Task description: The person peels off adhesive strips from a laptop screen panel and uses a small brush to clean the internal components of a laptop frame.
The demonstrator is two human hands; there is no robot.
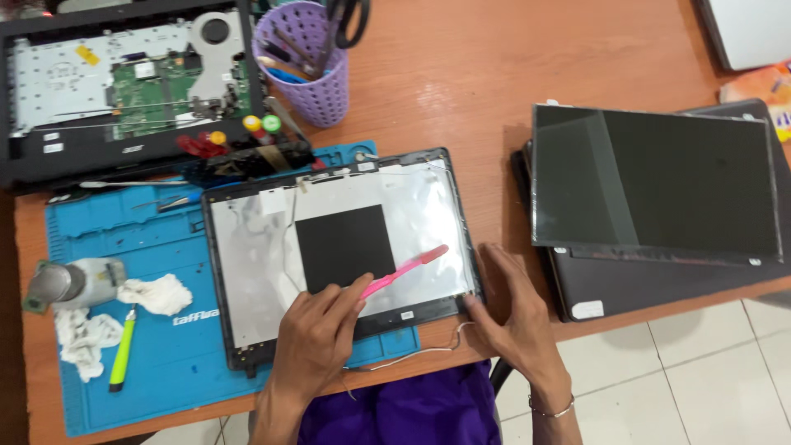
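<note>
Hands: my left hand (317, 330) grips a pink toothbrush (404, 269) over the stripped lid shell (247, 247); my right hand (511, 309), open, steadies its corner. Screen panel (659, 181) already removed, centre right; brushing appears unfinished.

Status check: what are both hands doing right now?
Left hand grips pink toothbrush over lid shell. Right hand presses shell's corner. Nothing in the way.

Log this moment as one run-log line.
left hand: holds pink toothbrush | right hand: steadies laptop lid shell corner | base: blue mat
</note>
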